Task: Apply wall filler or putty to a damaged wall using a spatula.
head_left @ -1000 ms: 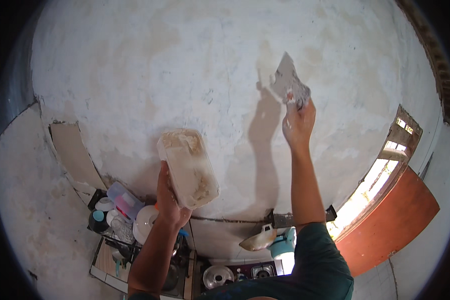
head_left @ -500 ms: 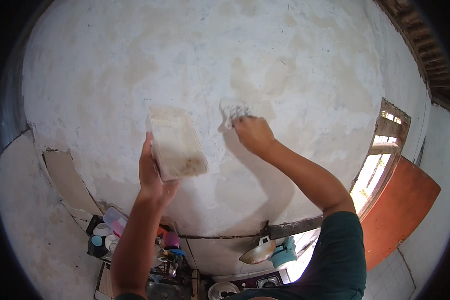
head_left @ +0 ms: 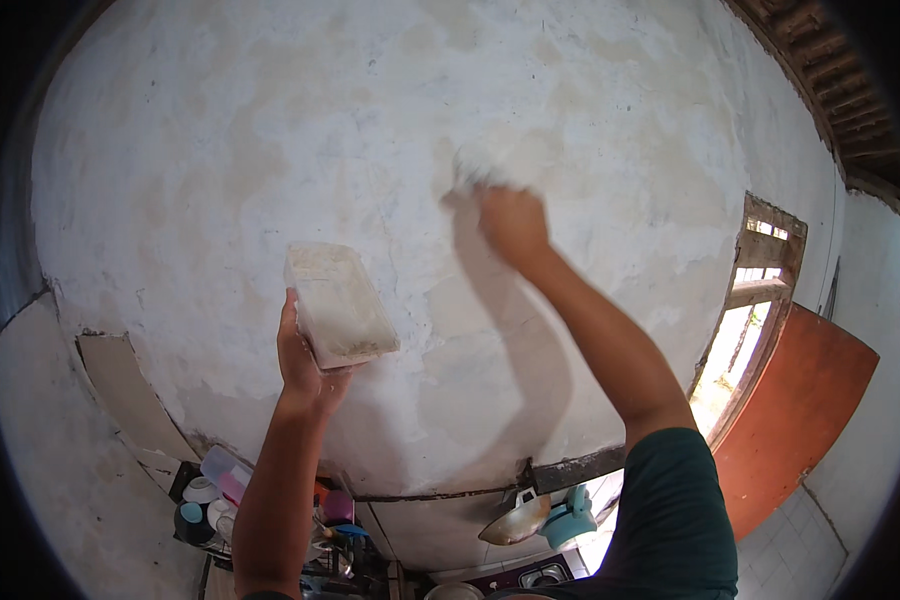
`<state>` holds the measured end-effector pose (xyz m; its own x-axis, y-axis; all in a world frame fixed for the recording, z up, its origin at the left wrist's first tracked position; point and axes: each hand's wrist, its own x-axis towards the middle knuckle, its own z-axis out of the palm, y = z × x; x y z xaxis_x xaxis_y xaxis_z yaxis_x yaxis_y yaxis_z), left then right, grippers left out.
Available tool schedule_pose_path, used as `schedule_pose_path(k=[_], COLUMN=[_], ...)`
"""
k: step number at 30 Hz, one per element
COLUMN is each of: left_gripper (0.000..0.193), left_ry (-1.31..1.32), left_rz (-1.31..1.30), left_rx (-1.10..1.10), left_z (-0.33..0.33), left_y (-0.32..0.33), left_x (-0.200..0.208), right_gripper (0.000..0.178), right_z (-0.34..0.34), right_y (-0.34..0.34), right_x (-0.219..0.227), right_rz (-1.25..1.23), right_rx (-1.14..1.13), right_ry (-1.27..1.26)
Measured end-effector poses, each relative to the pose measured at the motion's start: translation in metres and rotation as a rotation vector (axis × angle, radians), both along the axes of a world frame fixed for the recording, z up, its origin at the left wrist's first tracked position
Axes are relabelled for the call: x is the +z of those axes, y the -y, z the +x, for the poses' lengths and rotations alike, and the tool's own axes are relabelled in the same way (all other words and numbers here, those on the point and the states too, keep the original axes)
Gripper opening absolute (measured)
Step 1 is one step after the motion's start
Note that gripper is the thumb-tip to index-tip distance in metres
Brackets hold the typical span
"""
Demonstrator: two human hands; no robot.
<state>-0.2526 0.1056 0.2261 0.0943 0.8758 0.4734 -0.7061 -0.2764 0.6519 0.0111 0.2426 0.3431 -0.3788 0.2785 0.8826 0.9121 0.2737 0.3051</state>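
Note:
My left hand (head_left: 305,350) grips a shallow rectangular off-white tub (head_left: 342,305) from below and its left side, with the open face tilted toward me. Pale residue coats the tub's inside, and darker specks lie along its lower edge. Up and to the right, my right hand (head_left: 515,225) is closed round a whitish, smeared flat tool (head_left: 475,165) held against the wall. Motion blurs that tool, so its exact kind is unclear. The patchy white and beige plastered wall (head_left: 370,150) spreads behind both hands.
Below the wall, dishes and plastic ware (head_left: 210,500) crowd the lower left. A wok (head_left: 518,520) and a turquoise pot (head_left: 570,520) hang above a stove (head_left: 540,577). At right are a wooden-framed window (head_left: 760,290) and an orange-brown panel (head_left: 800,420).
My right hand has moved up the wall with the flat tool. The tub in my left hand sits slightly lower and further left in the view, which has shifted a little.

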Motion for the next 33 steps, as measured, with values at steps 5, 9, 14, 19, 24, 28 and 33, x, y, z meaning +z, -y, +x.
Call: schedule_pose_path(k=[5,9,14,19,24,28,33], left_gripper=[0.059,0.060,0.058,0.057,0.057,0.058,0.053], left_ry=[0.083,0.056,0.073,0.178,0.205,0.211,0.258], left_rz=[-0.058,-0.049,-0.071,-0.112,-0.072,-0.031,-0.033], left_rx=[0.020,0.041,0.009,0.049,0.068,0.130,0.098], left_z=[0.012,0.011,0.015,0.011,0.019,0.021,0.037], left_y=[-0.002,-0.007,-0.025,-0.022,-0.028,-0.031,-0.028], left_x=[-0.002,-0.005,-0.019,-0.023,-0.032,-0.038,-0.054], right_gripper=[0.030,0.039,0.018,0.015,0.027,0.033,0.014], right_z=[-0.006,0.050,0.097,0.039,0.092,0.107,0.075], right_y=[0.060,0.067,-0.004,0.025,0.049,0.042,0.000], right_x=[-0.069,-0.028,-0.065,-0.147,-0.085,-0.037,-0.097], right_rz=[-0.323,-0.137,-0.044,-0.261,-0.346,0.094,0.052], right_rx=[0.143,0.061,-0.053,0.079,0.108,0.032,-0.040], right_ry=[0.180,-0.143,-0.290,0.034,-0.135,-0.435,-0.226])
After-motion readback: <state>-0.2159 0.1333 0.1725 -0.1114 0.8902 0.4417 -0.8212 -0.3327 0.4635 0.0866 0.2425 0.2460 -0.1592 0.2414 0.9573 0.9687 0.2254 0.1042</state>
